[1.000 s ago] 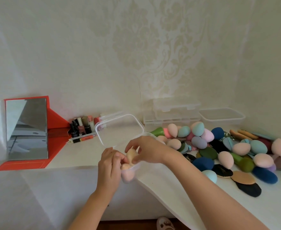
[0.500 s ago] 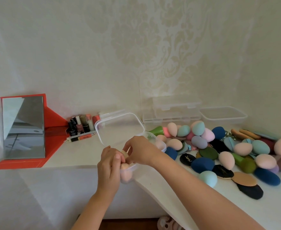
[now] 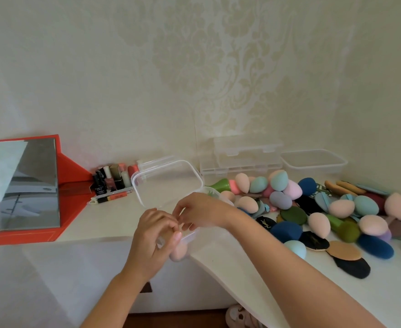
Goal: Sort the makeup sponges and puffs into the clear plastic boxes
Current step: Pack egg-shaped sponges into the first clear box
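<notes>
My left hand (image 3: 153,235) grips the near left corner of a small clear box (image 3: 190,236) at the table's front edge. The box's hinged lid (image 3: 168,183) stands open behind it. A pink sponge (image 3: 178,253) shows through the box wall below my left thumb. My right hand (image 3: 200,211) is over the box with its fingers curled down into it; what the fingertips touch is hidden. A big pile of coloured sponges and flat puffs (image 3: 280,200) lies on the table to the right.
A stack of shut clear boxes (image 3: 246,155) and an open clear tub (image 3: 313,159) stand against the back wall. At the left are a red-framed mirror (image 3: 27,183) and several cosmetic bottles (image 3: 112,181). The white table edge (image 3: 218,268) curves below my right forearm.
A beige sponge pinched by my right hand a second ago has gone down into the box and out of sight. Both hands and the box stayed at the table edge.
</notes>
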A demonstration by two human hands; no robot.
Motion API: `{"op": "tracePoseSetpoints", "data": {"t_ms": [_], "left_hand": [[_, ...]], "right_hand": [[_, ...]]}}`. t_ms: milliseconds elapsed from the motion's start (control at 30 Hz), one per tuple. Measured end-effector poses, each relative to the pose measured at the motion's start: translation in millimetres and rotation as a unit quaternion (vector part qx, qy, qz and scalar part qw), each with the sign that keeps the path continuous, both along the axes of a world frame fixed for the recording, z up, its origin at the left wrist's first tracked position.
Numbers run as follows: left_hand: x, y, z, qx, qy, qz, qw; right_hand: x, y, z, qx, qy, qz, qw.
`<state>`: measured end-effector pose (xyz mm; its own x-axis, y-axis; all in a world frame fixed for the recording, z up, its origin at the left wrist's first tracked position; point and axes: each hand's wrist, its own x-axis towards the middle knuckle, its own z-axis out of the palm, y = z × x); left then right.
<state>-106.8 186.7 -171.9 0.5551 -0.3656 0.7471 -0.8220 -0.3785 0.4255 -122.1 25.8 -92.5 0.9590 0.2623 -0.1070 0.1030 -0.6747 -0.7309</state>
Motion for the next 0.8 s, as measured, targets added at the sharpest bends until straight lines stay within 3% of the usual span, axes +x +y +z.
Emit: {"op": "tracePoseSetpoints", "data": {"t_ms": [100,200,300,367,600,700,800], "left_hand": [[-1,-1,0,-0.007,-0.001,0.012,1.0],[-2,-6,-2,-0.027,0.004,0.032,0.999],[-4,-9,-2,-0.041,0.011,0.036,0.998],[-4,-9,-2,-0.043,0.01,0.032,0.998],[-4,-7,-2,-0.047,0.021,0.018,0.999],[-4,-6,-2,-0.046,0.039,0.011,0.998],[-2,-6,-3,-0.043,0.048,0.007,0.998]], "right_hand": [[-6,-32,19,0.031,-0.037,-0.053,0.997],[-19,-71,36,-0.11,-0.12,-0.156,0.974],[-33,-94,34,-0.198,-0.02,-0.119,0.973],[-33,-99,22,-0.197,0.015,-0.121,0.973],[-31,-105,18,-0.168,-0.028,-0.178,0.969],[-33,-95,34,-0.133,-0.099,-0.213,0.963],[-33,-67,45,-0.064,-0.145,-0.166,0.973]]}}
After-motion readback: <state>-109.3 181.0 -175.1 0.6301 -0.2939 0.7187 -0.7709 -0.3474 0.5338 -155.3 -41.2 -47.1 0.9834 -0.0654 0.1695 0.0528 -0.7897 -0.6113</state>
